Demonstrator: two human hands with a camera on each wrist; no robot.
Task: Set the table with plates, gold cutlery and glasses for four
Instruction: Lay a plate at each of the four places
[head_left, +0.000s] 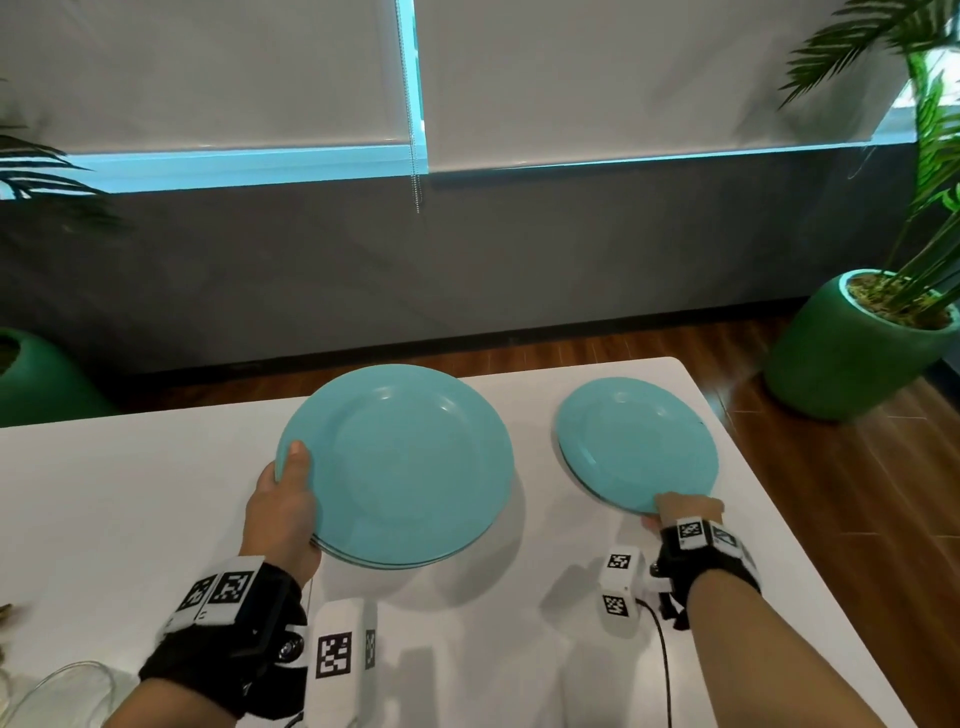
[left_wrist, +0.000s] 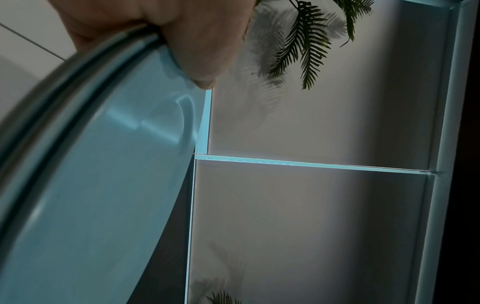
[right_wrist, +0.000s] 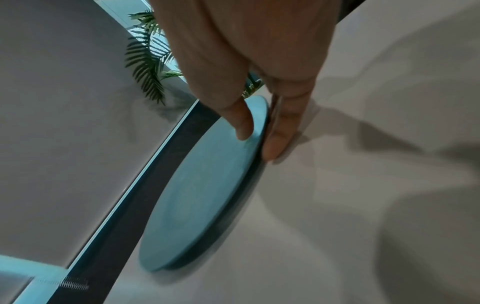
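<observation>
A stack of turquoise plates (head_left: 400, 462) (left_wrist: 98, 185) is held above the white table (head_left: 130, 493) by my left hand (head_left: 283, 499), thumb on the top rim and fingers under the stack. To its right a single turquoise plate (head_left: 636, 441) (right_wrist: 207, 185) lies near the table's far right corner. My right hand (head_left: 680, 512) pinches its near rim, thumb (right_wrist: 242, 121) on top and a finger (right_wrist: 281, 131) below the edge. No cutlery is in view.
A glass rim (head_left: 67, 686) shows at the bottom left of the table. Green plant pots stand on the wooden floor at the right (head_left: 852, 348) and the left (head_left: 36, 379). A grey wall and window blinds lie beyond the far edge.
</observation>
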